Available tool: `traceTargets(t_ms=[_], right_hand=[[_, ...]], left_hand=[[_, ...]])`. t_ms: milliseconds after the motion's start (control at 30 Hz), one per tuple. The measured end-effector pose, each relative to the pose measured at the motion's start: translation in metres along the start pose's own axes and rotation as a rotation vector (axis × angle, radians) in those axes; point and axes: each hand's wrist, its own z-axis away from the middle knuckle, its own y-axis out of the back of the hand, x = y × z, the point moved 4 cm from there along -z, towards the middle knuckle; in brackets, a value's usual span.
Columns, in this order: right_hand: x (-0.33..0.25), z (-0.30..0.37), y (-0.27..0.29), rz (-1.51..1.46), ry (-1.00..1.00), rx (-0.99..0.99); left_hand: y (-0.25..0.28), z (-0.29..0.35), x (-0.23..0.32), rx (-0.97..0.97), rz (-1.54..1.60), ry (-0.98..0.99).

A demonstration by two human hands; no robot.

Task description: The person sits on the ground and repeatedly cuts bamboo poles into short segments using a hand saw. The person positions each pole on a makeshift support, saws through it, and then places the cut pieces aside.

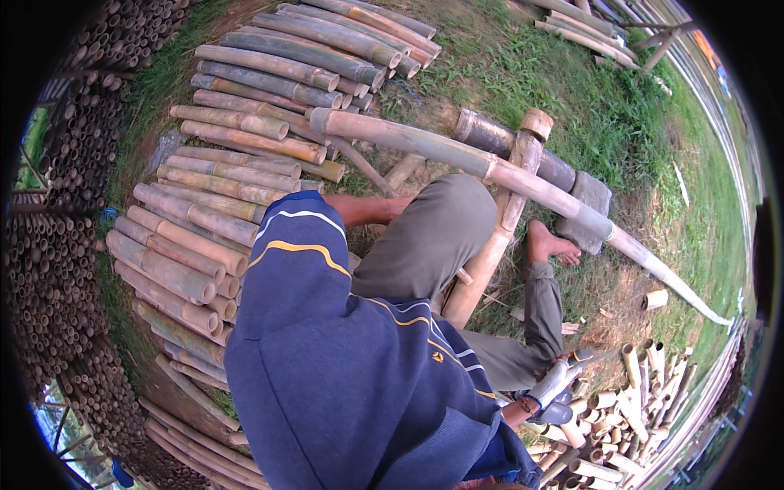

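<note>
Steady the bamboo pole across the post beneath it, though impossible to tell the grip of right hand or hidden left hand.

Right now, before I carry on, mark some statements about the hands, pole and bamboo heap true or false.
1. The long, pale bamboo pole crosses the leaning tan bamboo post. True.
2. The right hand is bare. False: it wears a whitish glove.
3. The bare left forearm runs behind the raised knee in olive-grey trousers. True.
4. The heap of short, tan, hollow bamboo pieces lies on the person's left. False: right.
5. The foot near the grey block wears a boot. False: it is bare.
</note>
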Motion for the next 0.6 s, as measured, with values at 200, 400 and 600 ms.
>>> traceTargets(t_ms=[200,400,600], right_hand=[[-0.02,0.02,-0.003,0.002,-0.024,0.031],[-0.024,0.018,-0.003,0.0,0.103,0.041],[-0.023,0.016,-0.006,-0.055,0.082,0.018]], left_hand=[[-0.034,0.019,0.014,-0.036,-0.312,-0.028],[0.01,0.013,-0.004,0.149,-0.704,0.094],[0.043,0.033,-0.044,0.068,-0.748,0.287]])
